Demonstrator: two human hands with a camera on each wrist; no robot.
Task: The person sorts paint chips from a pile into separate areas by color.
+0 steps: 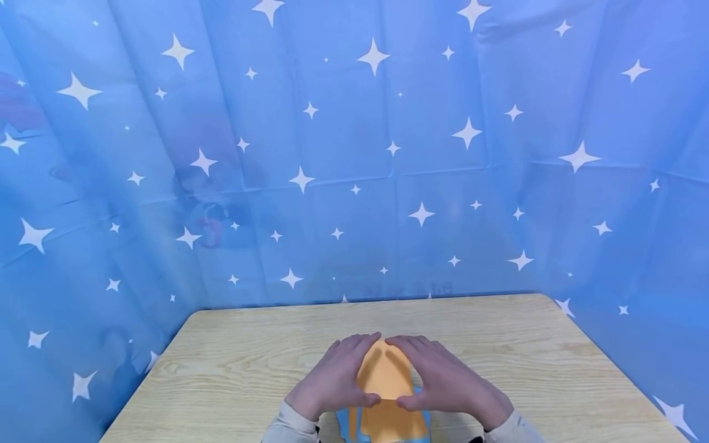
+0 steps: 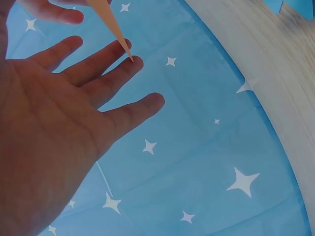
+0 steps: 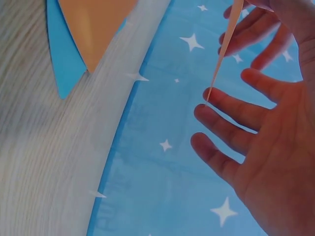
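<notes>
Both hands hold a light orange paper piece [image 1: 388, 375] above the table, one at each side. The left hand [image 1: 338, 376] has its fingers at the far end and its thumb at the near edge. The right hand [image 1: 445, 378] mirrors it, thumb tips a short gap apart. Seen edge-on in both wrist views, the orange piece is thin, and its far tip touches the fingertips. Beneath it, darker orange pieces [image 1: 390, 426] lie over blue pieces [image 1: 343, 424] on the table; their full outlines are hidden.
The pale wood-grain table [image 1: 249, 369] has rounded far corners. A blue curtain [image 1: 332, 141] with white stars hangs around its back and sides. Pale sleeves [image 1: 290, 427] cover the forearms.
</notes>
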